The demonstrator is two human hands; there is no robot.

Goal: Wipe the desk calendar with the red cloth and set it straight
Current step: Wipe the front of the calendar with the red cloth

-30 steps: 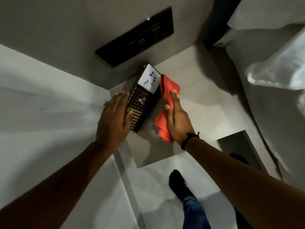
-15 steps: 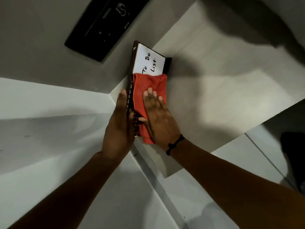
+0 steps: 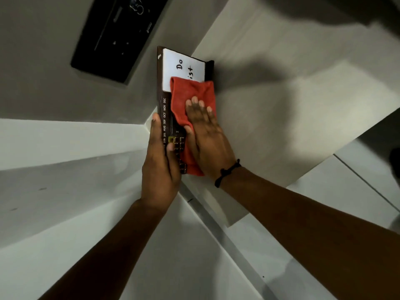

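Observation:
The desk calendar (image 3: 164, 87) is a dark brown board with month names down its left edge, small number tiles and a white "To Do List" panel at its far end. It stands on a pale shelf top (image 3: 281, 118) in the corner by the wall. My left hand (image 3: 161, 161) grips the calendar's near left edge, thumb over the tiles. My right hand (image 3: 205, 137) lies flat on the red cloth (image 3: 190, 94), pressing it on the calendar's face. The cloth covers the panel's lower edge and most of the tiles.
A black switch panel (image 3: 116, 37) is fixed to the grey wall behind the calendar. White ledges (image 3: 65, 144) run to the left below the wall. Pale floor tiles (image 3: 335, 191) lie lower right. My right wrist bears a black cord bracelet (image 3: 227, 172).
A second ago the cloth hung beside the calendar's right side; it now lies on the face. In the last half second my right hand has pushed it further up, over the white panel's lower edge.

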